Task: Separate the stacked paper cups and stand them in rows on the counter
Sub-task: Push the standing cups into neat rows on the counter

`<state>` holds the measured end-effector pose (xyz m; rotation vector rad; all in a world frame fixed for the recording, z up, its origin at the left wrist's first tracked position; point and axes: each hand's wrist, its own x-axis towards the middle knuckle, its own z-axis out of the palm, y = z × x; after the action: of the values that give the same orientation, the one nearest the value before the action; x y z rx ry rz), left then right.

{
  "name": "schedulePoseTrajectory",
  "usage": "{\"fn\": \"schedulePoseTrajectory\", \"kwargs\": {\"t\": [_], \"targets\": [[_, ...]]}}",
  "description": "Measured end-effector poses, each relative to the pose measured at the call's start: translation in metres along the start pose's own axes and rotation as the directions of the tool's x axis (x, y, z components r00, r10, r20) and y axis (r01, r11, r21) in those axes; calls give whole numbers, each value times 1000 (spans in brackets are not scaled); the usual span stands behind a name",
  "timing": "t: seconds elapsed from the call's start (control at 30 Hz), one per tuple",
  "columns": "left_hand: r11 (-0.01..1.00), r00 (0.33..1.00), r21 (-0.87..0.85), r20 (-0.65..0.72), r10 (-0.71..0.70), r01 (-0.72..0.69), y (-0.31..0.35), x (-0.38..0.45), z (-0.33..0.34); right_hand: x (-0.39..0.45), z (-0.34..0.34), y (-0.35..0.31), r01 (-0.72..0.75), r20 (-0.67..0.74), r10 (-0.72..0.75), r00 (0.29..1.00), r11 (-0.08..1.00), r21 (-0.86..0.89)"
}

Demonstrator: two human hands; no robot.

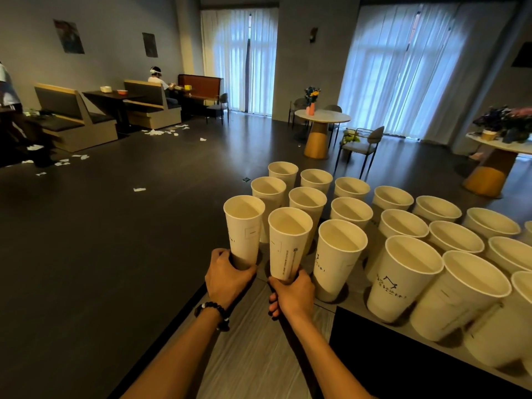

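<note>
the left hand (227, 276), a beaded bracelet (214, 311) on its wrist, curls its fingers round the base of an upright paper cup (244, 230) at the counter (253, 341) edge. just beside it the right hand (293, 295) grips a second cup (288, 243) low down. rows of standing cups (403, 226) fill the counter to the right.

The right edge cuts off the outermost paper cups (525, 289), both held cups' bases hide behind gripping fingers, and the cups' printed lettering (387, 287) is too small to read.
</note>
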<state>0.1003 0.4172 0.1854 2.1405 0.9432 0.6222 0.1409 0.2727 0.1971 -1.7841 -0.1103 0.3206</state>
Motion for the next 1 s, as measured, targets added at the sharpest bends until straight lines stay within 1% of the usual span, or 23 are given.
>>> {"fn": "schedulePoseTrajectory", "kwargs": {"t": [0.17,0.3,0.47,0.57,0.77,0.87,1.0], "targets": [[1000,1000,6,-3,3,-3,0,0,0,-2,0,-1,-6,-1,6,1000,1000,9],[1000,1000,3,6,0,0,1,0,-1,-5,-2,2,17,-6,-17,1000,1000,16],[1000,1000,0,15,2,-2,2,-3,-3,-15,-5,8,18,-14,-17,1000,998,64],[1000,999,-18,53,13,-12,-1,-4,-8,-29,-14,13,-11,24,8,1000,996,92],[997,986,-32,151,68,-64,-10,3,-18,-45,-36,19,-84,93,77,993,994,76],[996,983,-76,174,57,-44,-10,2,-21,-51,-50,21,-95,55,94,994,995,33],[995,987,-94,154,56,-42,-3,-2,-21,-51,-69,24,-81,-20,81,997,997,-15]]}}
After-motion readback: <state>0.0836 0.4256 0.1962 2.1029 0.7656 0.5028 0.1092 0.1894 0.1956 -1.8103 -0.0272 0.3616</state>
